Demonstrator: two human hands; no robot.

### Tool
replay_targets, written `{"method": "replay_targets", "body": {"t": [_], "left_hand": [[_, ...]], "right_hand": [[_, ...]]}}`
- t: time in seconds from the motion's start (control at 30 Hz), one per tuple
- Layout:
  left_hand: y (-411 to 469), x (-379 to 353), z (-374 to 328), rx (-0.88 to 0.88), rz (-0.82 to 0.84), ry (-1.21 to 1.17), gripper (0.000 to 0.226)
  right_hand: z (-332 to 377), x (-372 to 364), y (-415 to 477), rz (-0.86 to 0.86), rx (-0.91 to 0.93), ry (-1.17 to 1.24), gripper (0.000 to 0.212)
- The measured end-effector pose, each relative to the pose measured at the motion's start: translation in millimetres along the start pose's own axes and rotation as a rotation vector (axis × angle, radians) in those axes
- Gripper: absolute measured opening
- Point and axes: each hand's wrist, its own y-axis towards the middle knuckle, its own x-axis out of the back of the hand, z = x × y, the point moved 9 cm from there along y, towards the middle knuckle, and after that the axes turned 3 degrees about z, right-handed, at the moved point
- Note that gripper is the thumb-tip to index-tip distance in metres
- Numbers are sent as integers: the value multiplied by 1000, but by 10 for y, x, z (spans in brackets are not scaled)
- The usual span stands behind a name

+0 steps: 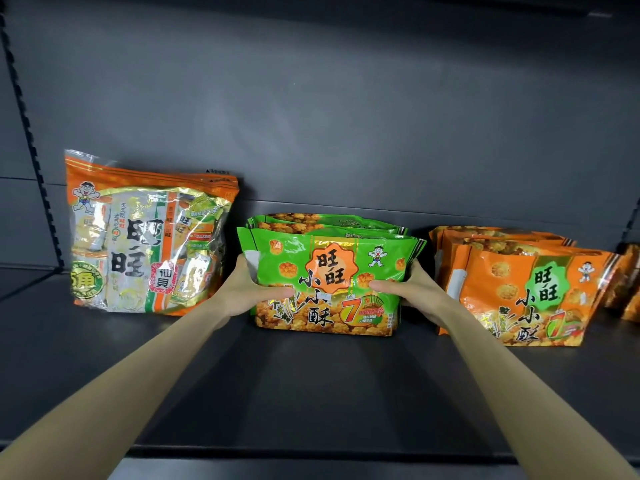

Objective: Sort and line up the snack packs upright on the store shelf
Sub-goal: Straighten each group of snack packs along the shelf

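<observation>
Sorting looks mostly done; the middle group is getting its final straightening.
The left hand [249,289] and right hand [405,289] clasp the sides of the green packs [329,278], thumbs across the front, mid-shelf [311,393]. The big mixed bag [145,244] at left and the orange packs [519,289] at right stand upright. I cannot judge the further packs [628,285], cut off at far right.

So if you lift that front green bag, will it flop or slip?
Probably crinkly rather than stiff: the green bag is shiny film, so likely slippery, which may be why the left hand and right hand both grip it. Puffed and narrow-based, it could tip on the shelf.
</observation>
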Motion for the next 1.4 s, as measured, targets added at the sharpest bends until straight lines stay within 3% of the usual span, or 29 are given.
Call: {"method": "replay_targets", "body": {"t": [0.1, 0.23, 0.3, 0.47, 0.57, 0.73, 0.87, 1.0, 1.4], "left_hand": [[-54, 3, -25, 30, -30, 5, 122], [-152, -13, -66, 70, -121, 72, 98], [-225, -25, -111, 85, -168, 136, 91], [-395, -13, -188, 103, -234, 301, 87], [-485, 35, -238, 87, -270, 439, 71], [-710, 38, -374, 63, -214, 683, 49], [-949, -99, -572, 23, -130, 852, 61], [-1188, -334, -907, -130, -69, 1009, 64], [-1641, -1123, -1855, -397, 22, 1098, 66]], "right_hand": [[5, 21, -11, -21, -16, -47, 95], [-24, 72, -42, -39, -65, -125, 137], [-48, 96, -55, -37, -67, -140, 141], [-22, 90, -187, -84, -89, -198, 96], [13, 137, -270, -111, -91, -284, 81], [168, 148, -573, -90, -90, -498, 94], [350, 165, -837, -73, -64, -684, 76], [506, 199, -1099, -76, -27, -806, 69], [878, 905, -1907, -191, 7, -1011, 61]]}}
